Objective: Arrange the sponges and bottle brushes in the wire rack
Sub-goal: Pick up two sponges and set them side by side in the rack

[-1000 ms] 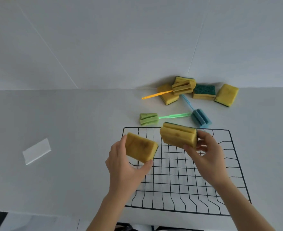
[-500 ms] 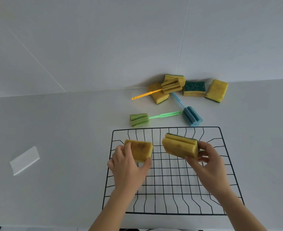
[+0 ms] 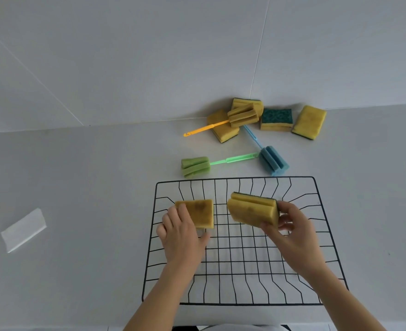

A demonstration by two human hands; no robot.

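Seating sponge (image 3: 198,212) into wire rack (image 3: 316,201) corner, left hand (image 3: 181,237) fingers clamped on it; right hand (image 3: 292,231) pinches stacked sponges (image 3: 253,211), queued for the adjacent slot.

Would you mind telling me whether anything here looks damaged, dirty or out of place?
Yes. The sponge under the left hand has a brownish stain on its yellow face. By the wall, the yellow brush lies across other sponges in an untidy heap. A white card lies alone, far left of the rack.
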